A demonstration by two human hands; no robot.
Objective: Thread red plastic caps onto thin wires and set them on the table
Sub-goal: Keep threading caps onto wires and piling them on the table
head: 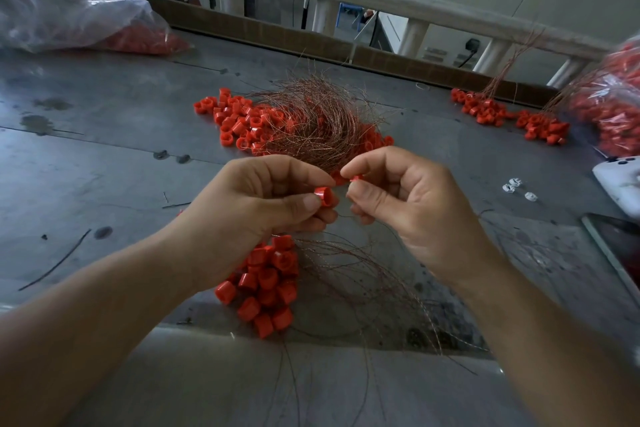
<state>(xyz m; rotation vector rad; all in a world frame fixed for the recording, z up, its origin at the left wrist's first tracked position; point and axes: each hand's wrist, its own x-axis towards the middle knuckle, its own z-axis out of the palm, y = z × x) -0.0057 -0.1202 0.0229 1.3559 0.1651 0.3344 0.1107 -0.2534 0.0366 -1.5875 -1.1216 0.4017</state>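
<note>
In the head view, a threading step is judged to be in hand. One red cap (pixel 323 196) is pinched between thumb and forefinger of the left hand (pixel 263 198), raised above the near middle of the bench (pixel 104 156). The right hand (pixel 398 204) is closed in a fine pinch just right of it, on a second red piece (pixel 356 178), and a thin wire (pixel 341 217) is seen between the two hands. Whether the wire has entered the cap cannot be told.

For the next move, the wire tip would need to be lined up with the cap's bore and fed through.

Below the left hand hangs a cluster of threaded caps (pixel 266 284), apparently gathered by their wires in that hand's lower fingers. The caps are short, smooth, hollow cylinders of glossy plastic. Farther off, a springy coppery tangle of wires (pixel 318 121) lies over a loose cap pile (pixel 235 121). The bench is dull, stained grey metal.
</note>
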